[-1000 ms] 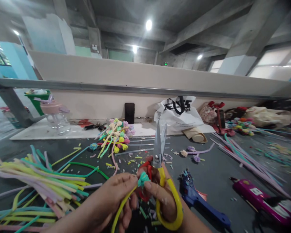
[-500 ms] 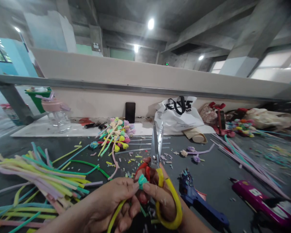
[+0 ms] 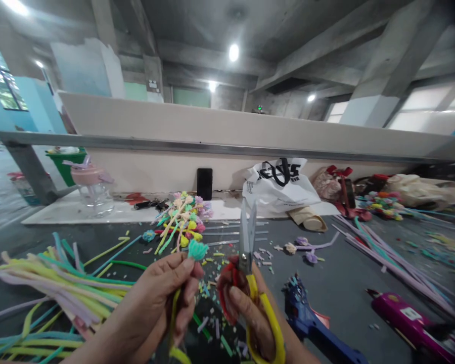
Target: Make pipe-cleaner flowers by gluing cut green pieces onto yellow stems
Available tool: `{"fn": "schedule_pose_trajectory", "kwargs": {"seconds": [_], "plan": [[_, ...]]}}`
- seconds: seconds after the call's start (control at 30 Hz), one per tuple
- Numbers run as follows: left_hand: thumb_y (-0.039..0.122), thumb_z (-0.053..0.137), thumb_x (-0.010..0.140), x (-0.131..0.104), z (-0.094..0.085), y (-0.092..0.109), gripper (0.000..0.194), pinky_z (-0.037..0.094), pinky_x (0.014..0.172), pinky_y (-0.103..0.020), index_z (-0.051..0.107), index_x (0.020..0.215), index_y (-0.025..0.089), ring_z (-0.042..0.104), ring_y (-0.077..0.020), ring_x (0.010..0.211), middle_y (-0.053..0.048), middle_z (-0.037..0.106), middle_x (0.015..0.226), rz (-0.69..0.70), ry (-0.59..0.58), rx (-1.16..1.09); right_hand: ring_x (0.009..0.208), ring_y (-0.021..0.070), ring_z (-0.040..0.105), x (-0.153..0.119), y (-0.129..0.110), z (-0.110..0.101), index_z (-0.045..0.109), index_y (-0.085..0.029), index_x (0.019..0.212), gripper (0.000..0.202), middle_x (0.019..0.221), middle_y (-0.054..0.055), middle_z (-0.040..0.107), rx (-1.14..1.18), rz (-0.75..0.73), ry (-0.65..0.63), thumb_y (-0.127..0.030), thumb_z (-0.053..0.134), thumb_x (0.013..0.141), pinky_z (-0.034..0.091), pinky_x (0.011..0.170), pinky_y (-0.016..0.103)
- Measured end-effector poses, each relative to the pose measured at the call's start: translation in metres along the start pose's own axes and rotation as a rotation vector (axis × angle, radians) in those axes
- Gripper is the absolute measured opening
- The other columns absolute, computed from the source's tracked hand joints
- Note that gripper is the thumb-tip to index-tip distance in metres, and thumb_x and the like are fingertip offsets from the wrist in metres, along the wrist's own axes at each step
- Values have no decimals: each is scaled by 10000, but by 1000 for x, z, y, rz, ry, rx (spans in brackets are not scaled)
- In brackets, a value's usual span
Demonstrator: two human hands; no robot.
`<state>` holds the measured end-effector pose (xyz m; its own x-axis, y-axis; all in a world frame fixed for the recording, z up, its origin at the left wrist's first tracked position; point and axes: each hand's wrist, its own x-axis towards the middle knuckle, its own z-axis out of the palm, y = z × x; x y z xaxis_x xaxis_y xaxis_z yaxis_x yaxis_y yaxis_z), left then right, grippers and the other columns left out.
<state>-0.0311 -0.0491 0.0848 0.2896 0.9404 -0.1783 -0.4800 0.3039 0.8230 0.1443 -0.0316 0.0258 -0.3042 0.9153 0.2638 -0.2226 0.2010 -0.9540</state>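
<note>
Between thumb and fingers, my left hand (image 3: 167,293) pinches a small teal flower (image 3: 197,249) made of fuzzy stem; a yellow stem (image 3: 174,316) hangs below in the same hand. My right hand (image 3: 246,303) holds scissors (image 3: 247,237) with red and yellow handles, blades pointing up and slightly apart. The flower is left of the blades, not touching them. Small cut bits (image 3: 212,293) lie on the dark table between and beyond the hands. Behind the flower is a bunch of colourful fuzzy flowers (image 3: 184,215).
Loose pastel stems (image 3: 68,283) cover the left side. A blue glue gun (image 3: 314,323) and a magenta tool (image 3: 409,318) lie at right. Farther back are a clear jug (image 3: 94,197), a black phone (image 3: 204,183), a white bag (image 3: 280,187) and purple flowers (image 3: 307,247).
My hands have moved apart. My left hand has raised the teal flower up and left, away from my right hand, which now holds only the scissors. The view has tilted slightly up.
</note>
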Motion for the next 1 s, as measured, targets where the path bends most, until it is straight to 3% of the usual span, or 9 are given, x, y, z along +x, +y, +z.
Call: {"fn": "schedule_pose_trajectory", "kwargs": {"seconds": [0.1,0.17,0.37,0.63,0.83,1.0], "plan": [[353,527,785,4,-3,-3,192,373,288,-161,544,766,163,400,-47,331,46,473,543,23,4,-29,753,142,513,1,5,-4,381,-269,1146,384,862,22,529,-196,-6,-78,-398,519,811,411,615,237],[334,532,786,7,-6,-7,180,393,316,-167,546,772,155,428,-53,358,34,490,565,22,-18,-47,724,131,502,2,8,-5,394,-268,1128,346,841,9,519,-302,-29,-115,-366,508,817,405,620,232],[278,554,775,12,-10,-9,129,388,322,-159,537,779,151,430,-49,357,38,491,557,57,1,-97,630,111,467,3,4,-1,471,-226,1008,263,730,-25,491,-555,-71,-64,-275,542,759,398,573,202],[303,603,738,16,-12,-11,167,369,317,-163,533,754,153,434,-55,354,41,498,544,126,17,-97,603,119,521,1,7,-5,449,-241,1084,316,703,-21,533,-713,-184,7,-235,506,773,435,545,190],[327,635,711,17,-12,-19,203,401,324,-184,523,709,157,469,-71,337,41,525,524,210,45,-82,780,158,583,-3,9,5,435,-250,1127,353,931,34,604,-628,-221,-1,-278,489,779,476,698,234],[356,666,675,15,-9,-24,240,419,337,-187,538,658,153,484,-72,356,44,525,525,275,54,-36,841,173,578,-6,9,4,422,-251,1151,409,982,44,599,-700,-193,-41,-233,514,754,468,739,249]]}}
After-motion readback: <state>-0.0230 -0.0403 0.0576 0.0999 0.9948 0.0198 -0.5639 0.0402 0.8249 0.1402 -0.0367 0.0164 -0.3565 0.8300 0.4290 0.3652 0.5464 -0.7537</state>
